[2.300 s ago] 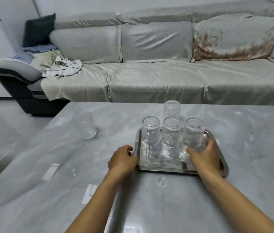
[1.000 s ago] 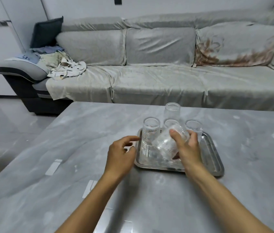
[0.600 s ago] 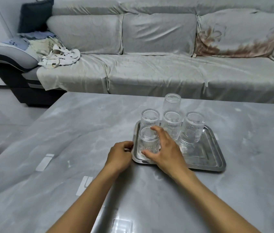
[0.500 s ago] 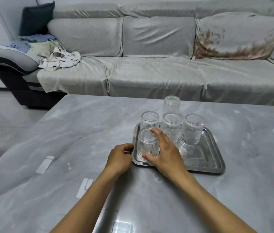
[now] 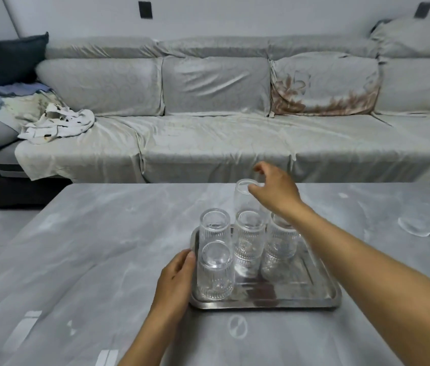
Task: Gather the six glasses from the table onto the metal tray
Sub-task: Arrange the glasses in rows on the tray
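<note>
A metal tray (image 5: 287, 303) lies on the grey marble table. Several ribbed clear glasses stand on it: one at the front left (image 5: 215, 272), one behind it (image 5: 213, 228), one in the middle (image 5: 249, 237), one to the right (image 5: 279, 243). A taller smooth glass (image 5: 243, 200) stands on the table just behind the tray. My right hand (image 5: 274, 188) hovers open at that glass's rim, thumb close to it. My left hand (image 5: 175, 278) rests flat against the tray's left rim.
A clear glass object (image 5: 414, 227) sits on the table at the far right; its shape is hard to make out. A long grey sofa (image 5: 208, 143) runs behind the table, with clothes (image 5: 55, 125) heaped at its left end.
My right hand has let go of the front left glass, which now stands on the tray, and has reached up and back to the tall glass. My left hand stays at the tray's left rim.
</note>
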A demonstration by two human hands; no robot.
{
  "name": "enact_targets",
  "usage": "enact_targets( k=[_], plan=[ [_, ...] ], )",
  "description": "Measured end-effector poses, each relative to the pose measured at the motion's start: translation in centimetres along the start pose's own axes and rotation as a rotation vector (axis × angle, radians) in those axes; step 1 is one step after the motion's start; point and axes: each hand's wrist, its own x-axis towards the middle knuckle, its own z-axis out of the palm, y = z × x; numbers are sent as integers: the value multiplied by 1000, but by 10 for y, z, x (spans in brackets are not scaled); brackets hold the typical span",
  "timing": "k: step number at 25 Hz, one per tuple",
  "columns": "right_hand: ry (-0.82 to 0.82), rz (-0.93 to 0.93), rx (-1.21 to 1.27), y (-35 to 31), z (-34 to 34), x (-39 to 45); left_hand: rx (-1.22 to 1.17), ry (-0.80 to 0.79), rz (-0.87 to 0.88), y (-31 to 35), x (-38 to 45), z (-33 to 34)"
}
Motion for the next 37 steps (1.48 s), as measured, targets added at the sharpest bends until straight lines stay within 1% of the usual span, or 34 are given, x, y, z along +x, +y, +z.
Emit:
enact_targets(
  k=[2, 3, 4, 5, 9, 11, 13, 14, 16, 17, 19, 21, 22, 24, 28, 31, 35, 37],
  plan=[
    [-206, 66, -114, 5, 15, 26, -30, -29, -28, -4, 7, 1],
    [-287, 95, -127, 9, 24, 34, -43, -37, -38, -5, 11, 1],
    [-333, 121, -101, 12, 33, 39, -48, -47, -46, -7, 15, 0],
    [-334, 138, -55, 14, 40, 42, -42, -53, -52, -9, 18, -2],
    [-188, 116, 3, 17, 45, 44, 2, -28, -59, -13, 19, -2],
    [-57, 82, 102, 10, 25, 38, 65, -10, -29, -15, 16, -2],
    [124, 15, 264, 2, -11, 19, 113, 52, 25, -12, 12, -1],
    [209, -18, 362, -2, -30, 3, 143, 97, 78, -8, 10, -3],
    [279, -72, 494, -6, -58, -43, 206, 162, 248, 5, 4, -4],
    [271, -86, 492, -6, -62, -70, 263, 183, 359, 9, -1, -5],
    [211, -93, 411, -3, -54, -120, 480, 216, 598, 14, -10, -3],
    [123, -82, 325, 1, -32, -150, 746, 176, 803, 14, -16, 2],
    [82, -74, 280, 2, -22, -156, 824, 144, 856, 13, -18, 5],
    [30, -71, 222, 5, -5, -161, 877, 109, 869, 11, -22, 11],
    [-43, -59, 109, 15, 19, -162, 878, 107, 865, 9, -22, 14],
    [-39, -48, 59, 20, 27, -160, 879, 116, 868, 9, -21, 15],
    [-50, -88, 20, 28, 33, -162, 865, 98, 845, 9, -21, 15],
    [-72, -95, 55, 31, 32, -165, 864, 82, 840, 13, -25, 17]
  ],
)
